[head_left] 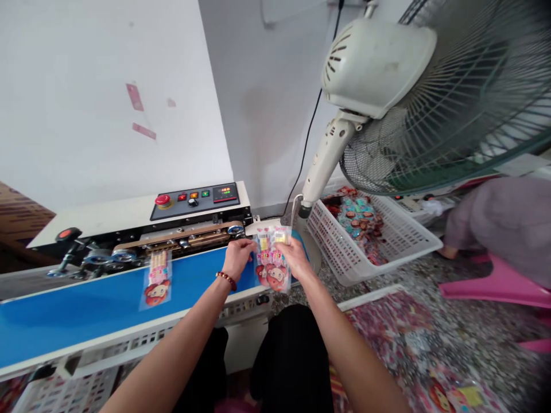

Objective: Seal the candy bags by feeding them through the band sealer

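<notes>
My right hand (pixel 293 256) grips two overlapping clear plastic packets (pixel 274 274) printed with a red-haired cartoon figure, thumb on the front face near the right edge. At their upper left edge is my left hand (pixel 239 257), fingers bent and pinched together against the plastic; a beaded bracelet circles its wrist. Both packets are held upright at the right end of a blue conveyor belt (pixel 196 279). Farther left on the belt lies a similar packet (pixel 158 278), its top edge by the rollers of a band sealing machine (pixel 200 202).
A large fan (pixel 387 74) leans in from the upper right. Below it stands a white plastic basket (pixel 350 261) holding more packets. Many packets (pixel 387 321) lie low at the right. A person (pixel 499 223) sits beside a pink stool (pixel 499 284).
</notes>
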Tool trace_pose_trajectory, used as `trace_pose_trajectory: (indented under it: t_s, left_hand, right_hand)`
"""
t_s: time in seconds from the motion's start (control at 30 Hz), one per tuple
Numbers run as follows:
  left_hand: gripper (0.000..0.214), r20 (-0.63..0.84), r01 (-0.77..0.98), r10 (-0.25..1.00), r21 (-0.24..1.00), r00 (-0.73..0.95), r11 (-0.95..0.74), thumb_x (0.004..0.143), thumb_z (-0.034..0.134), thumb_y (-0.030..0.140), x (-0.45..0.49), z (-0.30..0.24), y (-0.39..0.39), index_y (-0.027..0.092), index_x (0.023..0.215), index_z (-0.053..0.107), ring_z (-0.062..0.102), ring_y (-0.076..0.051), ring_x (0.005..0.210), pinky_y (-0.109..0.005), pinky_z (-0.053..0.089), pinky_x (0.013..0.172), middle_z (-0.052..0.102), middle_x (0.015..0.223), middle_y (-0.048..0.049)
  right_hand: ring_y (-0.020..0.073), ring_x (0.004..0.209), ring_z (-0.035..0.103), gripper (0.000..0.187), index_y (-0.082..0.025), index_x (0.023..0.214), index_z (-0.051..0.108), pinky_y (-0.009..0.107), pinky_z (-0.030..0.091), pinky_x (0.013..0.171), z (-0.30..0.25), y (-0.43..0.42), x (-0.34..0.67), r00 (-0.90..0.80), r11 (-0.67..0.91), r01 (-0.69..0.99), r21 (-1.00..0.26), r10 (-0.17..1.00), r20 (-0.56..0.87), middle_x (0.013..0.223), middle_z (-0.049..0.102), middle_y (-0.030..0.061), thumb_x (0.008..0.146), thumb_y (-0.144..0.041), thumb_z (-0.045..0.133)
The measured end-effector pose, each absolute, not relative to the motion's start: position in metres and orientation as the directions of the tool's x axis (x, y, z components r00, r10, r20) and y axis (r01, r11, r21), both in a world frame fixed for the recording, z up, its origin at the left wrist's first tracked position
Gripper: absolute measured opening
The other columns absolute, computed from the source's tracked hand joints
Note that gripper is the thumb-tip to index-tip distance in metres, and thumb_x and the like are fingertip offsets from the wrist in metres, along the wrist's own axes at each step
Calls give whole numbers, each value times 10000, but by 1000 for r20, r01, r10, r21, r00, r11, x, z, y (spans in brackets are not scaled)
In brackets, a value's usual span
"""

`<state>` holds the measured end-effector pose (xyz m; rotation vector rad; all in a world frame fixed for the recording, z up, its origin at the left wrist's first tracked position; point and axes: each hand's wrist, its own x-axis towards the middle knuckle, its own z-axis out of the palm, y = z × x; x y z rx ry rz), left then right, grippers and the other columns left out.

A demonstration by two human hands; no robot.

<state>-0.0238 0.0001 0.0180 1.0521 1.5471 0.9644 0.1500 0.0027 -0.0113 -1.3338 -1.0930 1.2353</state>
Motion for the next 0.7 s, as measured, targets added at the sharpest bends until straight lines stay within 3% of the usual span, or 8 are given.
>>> trace_pose_trajectory:
  t_s: [0.17,0.3,0.4,0.47,0.53,0.6,0.63,0.7]
  left_hand:
    - [230,-431,187,884,868,-180,461,667,735,344,-25,26,17,142,605,644,384,-81,414,-229,215,432,559,534,-8]
    - [161,-441,163,857,856,-266,491,681,678,283,-44,24,22,141,621,629,376,-90,409,-238,192,419,591,565,-29]
    - [182,-420,262,843,818,-335,511,738,650,315,-74,18,11,144,677,649,394,-120,416,-250,240,432,547,524,-28]
    - [211,-304,389,857,792,-416,470,772,653,346,-91,17,-4,142,813,684,498,-161,488,-267,345,479,617,641,-62]
    - [337,-61,536,857,757,-512,374,790,674,390,-97,19,-21,156,1032,680,626,-225,681,-307,457,587,687,947,-129]
    - [410,166,657,841,707,-514,261,820,665,437,-88,21,-34,188,1145,652,660,-273,878,-345,503,698,645,1172,-160]
    - [384,210,685,860,701,-465,199,841,644,454,-79,21,-37,198,1126,663,657,-280,926,-351,506,737,642,1185,-153]
    - [312,139,633,943,769,-301,89,871,600,464,-56,18,-37,200,1000,704,655,-259,892,-336,497,753,690,1045,-113]
  right_hand:
    - [155,564,574,274,-198,780,687,260,443,563,-1,-3,169,178,-182,-148,-972,962,-207,634,664,-34,578,-381,716]
    - [148,541,562,286,-196,773,675,261,432,552,0,-5,166,120,-201,-198,-959,966,-227,612,648,-41,566,-379,747]
    - [151,568,580,311,-201,767,669,265,447,572,-4,-4,153,79,-205,-210,-956,971,-226,644,665,-37,551,-389,791]
    - [154,594,597,341,-204,777,666,273,469,594,-6,-3,142,43,-209,-229,-951,974,-224,685,683,-31,545,-399,820]
    - [155,605,603,364,-203,777,661,274,479,600,-6,-2,132,12,-219,-234,-947,974,-228,699,687,-27,535,-404,845]
    - [162,622,615,388,-202,786,662,278,489,610,-5,-1,126,-14,-231,-224,-947,972,-234,707,693,-23,519,-395,866]
    - [169,637,626,404,-201,804,668,283,499,623,-4,-1,124,-21,-232,-217,-948,972,-233,719,700,-19,514,-393,873]
    - [186,678,649,432,-201,846,679,300,519,661,-3,1,121,-27,-217,-194,-957,976,-216,755,718,-9,521,-403,879]
